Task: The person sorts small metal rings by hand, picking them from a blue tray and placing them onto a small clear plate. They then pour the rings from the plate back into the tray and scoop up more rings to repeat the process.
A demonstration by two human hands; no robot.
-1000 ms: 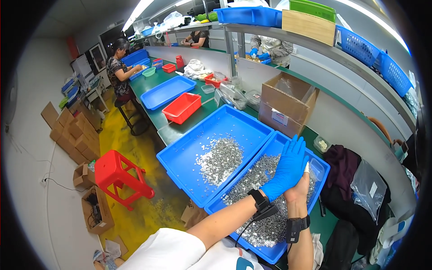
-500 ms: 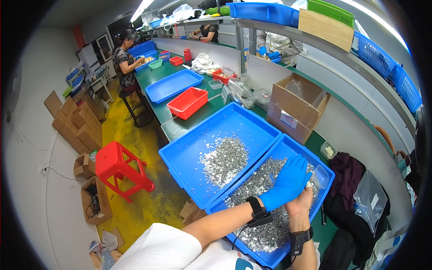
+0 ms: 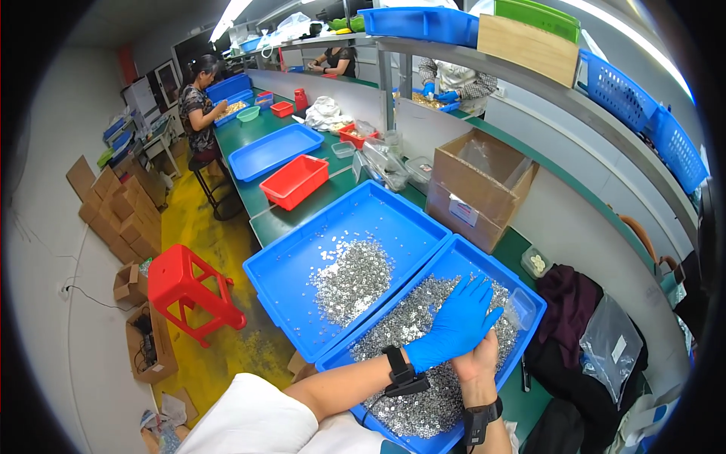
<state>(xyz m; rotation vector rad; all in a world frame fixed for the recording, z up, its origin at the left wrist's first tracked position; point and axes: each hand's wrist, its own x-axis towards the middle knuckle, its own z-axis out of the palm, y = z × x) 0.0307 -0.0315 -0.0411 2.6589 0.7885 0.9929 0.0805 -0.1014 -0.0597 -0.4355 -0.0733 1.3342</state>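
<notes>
My left hand (image 3: 456,324), in a blue glove, lies palm down with its fingers stretched and a little apart over the right tray. Below and beside it, my bare right hand (image 3: 478,360) has its palm turned up. The glove covers the right hand's fingers, so I cannot see whether small parts lie between the two hands. Many small silvery metal pieces (image 3: 416,401), which look like nuts or washers, fill the right blue tray (image 3: 495,263). A smaller heap of such pieces (image 3: 354,276) lies in the left blue tray (image 3: 283,261). A clear plastic scoop or box (image 3: 520,309) rests at the right tray's far right corner.
Behind the trays stand a cardboard box (image 3: 480,185) and a red bin (image 3: 295,181). A dark cloth (image 3: 567,303) and a plastic bag (image 3: 612,344) lie to the right. A red stool (image 3: 189,284) stands on the floor at left. Co-workers sit farther along the bench.
My left hand's fingers have spread apart, and its thumb now shows out to the side over my right hand. The whole view has shifted slightly.
</notes>
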